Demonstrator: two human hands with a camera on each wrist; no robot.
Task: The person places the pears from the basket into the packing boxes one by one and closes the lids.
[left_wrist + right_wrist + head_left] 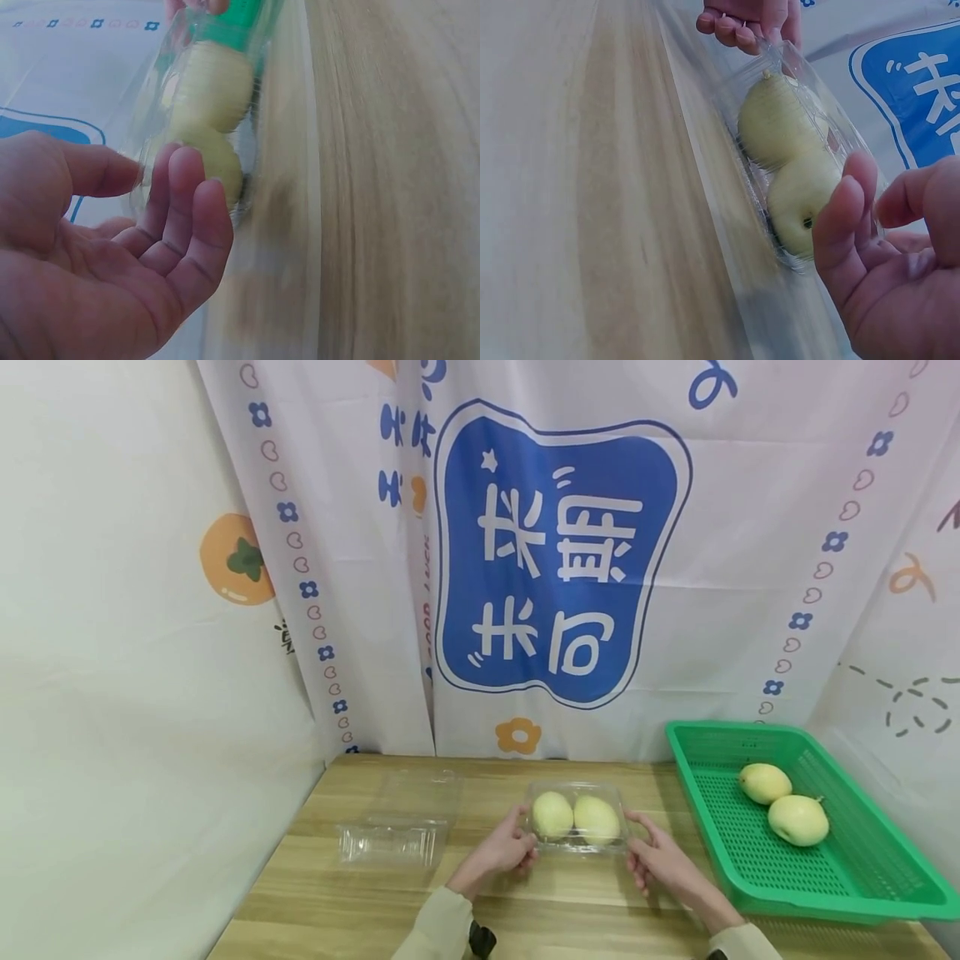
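A transparent plastic box (576,845) with its lid down holds two pale yellow pears (553,815) side by side over the wooden table. My left hand (510,845) pinches its left end, thumb and fingertips at the edge. At the opposite end, my right hand (660,857) grips the box in the same way. In the left wrist view, the thumb and curled fingers of the left hand (142,232) meet the plastic near one pear (214,86). The right wrist view shows the right hand (900,255) at the box's near end, beside the lower pear (802,199).
A second transparent plastic box (393,843) lies on the left of the table with its lid raised. On the right stands a green basket (750,893) with two more pears (798,821) in it. A printed curtain (735,610) hangs behind the table (315,893).
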